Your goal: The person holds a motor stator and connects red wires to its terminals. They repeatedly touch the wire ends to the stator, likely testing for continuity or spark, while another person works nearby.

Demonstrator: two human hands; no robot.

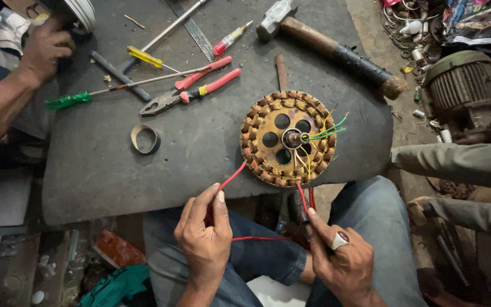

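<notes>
A round copper-wound motor stator (288,139) lies flat on the dark worktop (143,170), with green and yellow leads sticking out of its hub. A red wire (233,176) runs from its near edge to my left hand (204,239), which pinches it between thumb and fingers. My right hand (342,256), wearing a ring, grips other red wires (303,198) that come off the stator's near rim. A red strand (257,238) spans between both hands over my lap.
Red-handled pliers (191,91), green (69,100) and yellow (146,57) screwdrivers, a hammer (325,41), and a tape ring (144,139) lie on the worktop. Another person's hand (44,48) rests at the far left. An old motor (464,85) and a sleeve (456,162) sit right.
</notes>
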